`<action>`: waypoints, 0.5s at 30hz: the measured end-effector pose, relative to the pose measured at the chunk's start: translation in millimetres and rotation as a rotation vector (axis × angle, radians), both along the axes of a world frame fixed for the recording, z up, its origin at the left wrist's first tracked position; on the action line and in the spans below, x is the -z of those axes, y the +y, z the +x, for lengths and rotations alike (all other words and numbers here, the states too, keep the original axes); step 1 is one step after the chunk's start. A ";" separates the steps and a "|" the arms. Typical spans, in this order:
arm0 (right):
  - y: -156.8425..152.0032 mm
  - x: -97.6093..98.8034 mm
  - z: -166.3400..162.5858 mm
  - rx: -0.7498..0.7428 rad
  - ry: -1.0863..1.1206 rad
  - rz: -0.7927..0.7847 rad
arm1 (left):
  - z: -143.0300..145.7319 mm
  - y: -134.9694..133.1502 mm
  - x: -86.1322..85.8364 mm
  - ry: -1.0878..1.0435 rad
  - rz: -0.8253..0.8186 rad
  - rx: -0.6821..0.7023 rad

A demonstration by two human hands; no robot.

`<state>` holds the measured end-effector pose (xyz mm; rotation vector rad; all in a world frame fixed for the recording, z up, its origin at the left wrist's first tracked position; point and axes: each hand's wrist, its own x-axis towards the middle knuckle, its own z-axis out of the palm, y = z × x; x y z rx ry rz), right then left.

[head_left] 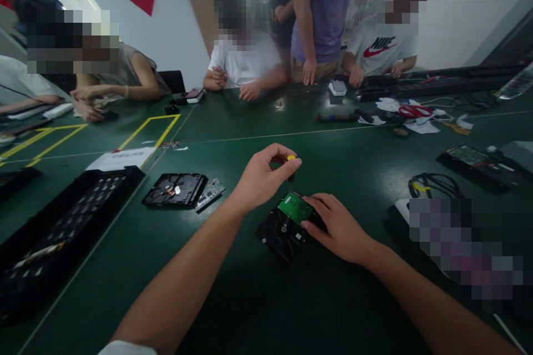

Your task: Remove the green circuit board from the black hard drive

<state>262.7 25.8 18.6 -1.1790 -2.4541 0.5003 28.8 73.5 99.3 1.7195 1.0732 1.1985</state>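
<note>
A black hard drive [280,231] with a green circuit board [295,207] on top lies on the dark green table in front of me. My right hand [338,227] rests on its right side, fingers curled against the board's edge. My left hand [262,177] hovers just above and behind the drive, pinching a small tool with a yellow top [290,159] that points down toward the board.
A second opened drive [175,188] with a loose circuit board [210,193] lies to the left. A black slotted tray [54,227] fills the near left. Cables [433,184], boards and scissors [414,111] sit right. Several people sit and stand along the far edge.
</note>
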 end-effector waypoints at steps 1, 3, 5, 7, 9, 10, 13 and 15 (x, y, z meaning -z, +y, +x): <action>0.0 0.1 0.1 0.000 0.002 0.000 | -0.2 -0.3 -0.8 0.015 0.005 -0.010; 0.1 0.9 0.3 -0.001 0.006 0.004 | -1.0 -0.8 -2.2 0.032 0.005 -0.013; 0.1 1.7 0.4 -0.003 0.013 0.010 | -2.0 -1.0 -3.3 0.033 -0.006 0.004; 0.1 2.4 0.4 -0.002 0.023 0.016 | -2.6 -0.8 -3.7 0.016 -0.025 0.030; 0.0 2.7 0.6 0.001 0.025 0.021 | -2.5 -0.5 -3.8 -0.020 -0.045 0.058; 0.0 2.9 0.7 0.001 0.024 0.022 | -2.2 -0.3 -3.8 -0.040 -0.057 0.070; 0.0 3.7 1.0 0.004 0.018 0.024 | -1.1 -0.2 -3.7 -0.067 -0.074 0.090; 0.0 4.2 1.0 0.006 0.013 0.024 | -0.4 -0.5 -3.4 -0.058 -0.065 0.109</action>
